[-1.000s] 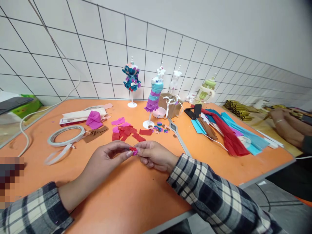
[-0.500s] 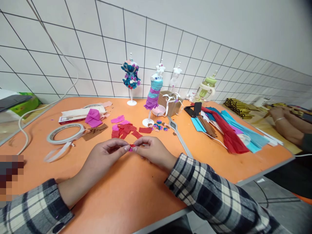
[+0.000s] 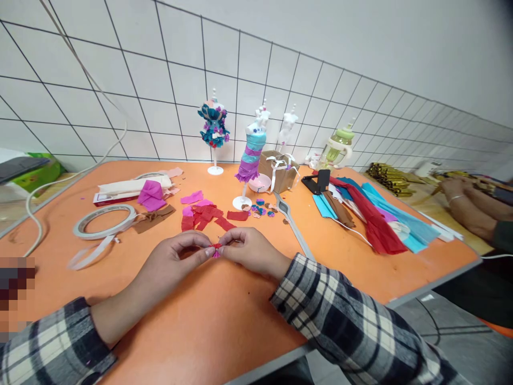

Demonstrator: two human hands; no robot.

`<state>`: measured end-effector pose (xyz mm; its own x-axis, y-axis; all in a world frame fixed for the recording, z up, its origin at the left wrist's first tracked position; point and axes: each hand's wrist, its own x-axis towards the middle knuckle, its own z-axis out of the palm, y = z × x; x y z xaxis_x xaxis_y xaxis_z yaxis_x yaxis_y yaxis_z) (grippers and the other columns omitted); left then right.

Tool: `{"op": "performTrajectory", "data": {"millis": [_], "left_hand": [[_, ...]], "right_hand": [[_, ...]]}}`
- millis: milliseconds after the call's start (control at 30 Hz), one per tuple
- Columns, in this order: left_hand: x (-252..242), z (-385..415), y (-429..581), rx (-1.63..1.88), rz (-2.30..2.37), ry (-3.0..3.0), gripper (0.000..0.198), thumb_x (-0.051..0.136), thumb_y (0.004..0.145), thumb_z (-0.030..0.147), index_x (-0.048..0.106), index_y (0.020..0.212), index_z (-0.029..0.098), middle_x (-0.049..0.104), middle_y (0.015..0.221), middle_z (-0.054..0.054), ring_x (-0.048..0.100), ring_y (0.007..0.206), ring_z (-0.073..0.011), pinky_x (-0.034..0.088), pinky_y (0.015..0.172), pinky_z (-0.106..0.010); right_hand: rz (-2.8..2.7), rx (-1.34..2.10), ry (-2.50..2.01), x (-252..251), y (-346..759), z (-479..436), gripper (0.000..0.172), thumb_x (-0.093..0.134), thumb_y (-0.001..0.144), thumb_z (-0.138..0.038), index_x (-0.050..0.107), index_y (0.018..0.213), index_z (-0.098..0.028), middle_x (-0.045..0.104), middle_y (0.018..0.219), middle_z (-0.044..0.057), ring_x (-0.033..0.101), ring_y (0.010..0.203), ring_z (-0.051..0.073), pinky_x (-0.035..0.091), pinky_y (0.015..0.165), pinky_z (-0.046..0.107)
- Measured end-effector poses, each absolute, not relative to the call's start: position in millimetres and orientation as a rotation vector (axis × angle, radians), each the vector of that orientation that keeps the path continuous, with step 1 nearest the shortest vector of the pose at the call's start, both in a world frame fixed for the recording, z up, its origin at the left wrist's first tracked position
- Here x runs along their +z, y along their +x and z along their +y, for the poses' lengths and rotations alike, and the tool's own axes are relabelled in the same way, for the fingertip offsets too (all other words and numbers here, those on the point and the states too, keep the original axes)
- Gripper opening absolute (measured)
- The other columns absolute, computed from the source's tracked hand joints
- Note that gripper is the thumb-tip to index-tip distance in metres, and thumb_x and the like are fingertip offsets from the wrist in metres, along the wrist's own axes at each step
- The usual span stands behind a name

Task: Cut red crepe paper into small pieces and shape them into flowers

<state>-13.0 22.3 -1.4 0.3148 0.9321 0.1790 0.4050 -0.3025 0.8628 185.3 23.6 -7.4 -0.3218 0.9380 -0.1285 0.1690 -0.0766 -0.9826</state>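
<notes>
Between my fingertips is a small red and magenta piece of crepe paper [image 3: 217, 249], gathered at the top with a fringe of magenta below. My left hand [image 3: 182, 252] pinches its left side with thumb and forefinger, and my right hand [image 3: 247, 249] pinches the right side. Just beyond lie red crepe paper strips [image 3: 206, 215] and magenta paper pieces [image 3: 192, 197]. A small dress form [image 3: 251, 155] wrapped in turquoise and purple paper stands behind them, beside a scatter of flower-shaped bits [image 3: 260, 208].
Double-sided tape [image 3: 82, 229] lies at left, near a magenta folded paper [image 3: 151, 195]. Grey scissors or tweezers [image 3: 294, 227] lie right of centre. Farther back are a teal-dressed form [image 3: 214, 125], a cardboard box [image 3: 285, 179] and a bottle [image 3: 337, 147]. Another person's arms [image 3: 468, 206] rest at far right.
More of the magenta fringe shows below the red part between my fingertips. Both hands stay pinched together in nearly the same place; the view has shifted slightly.
</notes>
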Motion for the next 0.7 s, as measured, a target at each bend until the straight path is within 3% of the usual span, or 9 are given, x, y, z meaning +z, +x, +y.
{"op": "performTrajectory", "data": {"millis": [233, 433, 700], "left_hand": [[2.4, 22.1, -17.5, 0.955, 1.275, 1.77, 0.037, 0.067, 0.078, 0.061, 0.072, 0.085, 0.025, 0.076, 0.086, -0.004, 0.069, 0.083, -0.0259, 0.056, 0.074, -0.034], [0.8, 22.9, -14.8, 0.884, 1.254, 1.866, 0.037, 0.067, 0.077, 0.06, 0.072, 0.072, 0.023, 0.075, 0.082, -0.004, 0.069, 0.081, -0.0244, 0.055, 0.078, -0.033], [4.7, 22.9, -14.9, 0.852, 1.253, 1.887, 0.041, 0.062, 0.08, 0.064, 0.073, 0.077, 0.024, 0.076, 0.086, -0.004, 0.069, 0.083, -0.0261, 0.055, 0.076, -0.033]], "right_hand": [[-1.571, 1.388, -1.245, -6.8, 185.0, 24.6, 0.014, 0.074, 0.076, -0.028, 0.069, 0.083, -0.016, 0.067, 0.079, 0.0, 0.057, 0.073, 0.011, 0.042, 0.064, 0.022], [-1.539, 1.409, -1.212, -7.9, 184.3, 23.4, 0.018, 0.078, 0.075, -0.029, 0.069, 0.083, -0.016, 0.067, 0.079, -0.001, 0.056, 0.071, 0.011, 0.042, 0.064, 0.022], [-1.514, 1.424, -1.213, -5.6, 185.9, 25.8, 0.013, 0.075, 0.078, -0.026, 0.069, 0.082, -0.015, 0.066, 0.077, -0.002, 0.057, 0.071, 0.01, 0.044, 0.068, 0.022]]}}
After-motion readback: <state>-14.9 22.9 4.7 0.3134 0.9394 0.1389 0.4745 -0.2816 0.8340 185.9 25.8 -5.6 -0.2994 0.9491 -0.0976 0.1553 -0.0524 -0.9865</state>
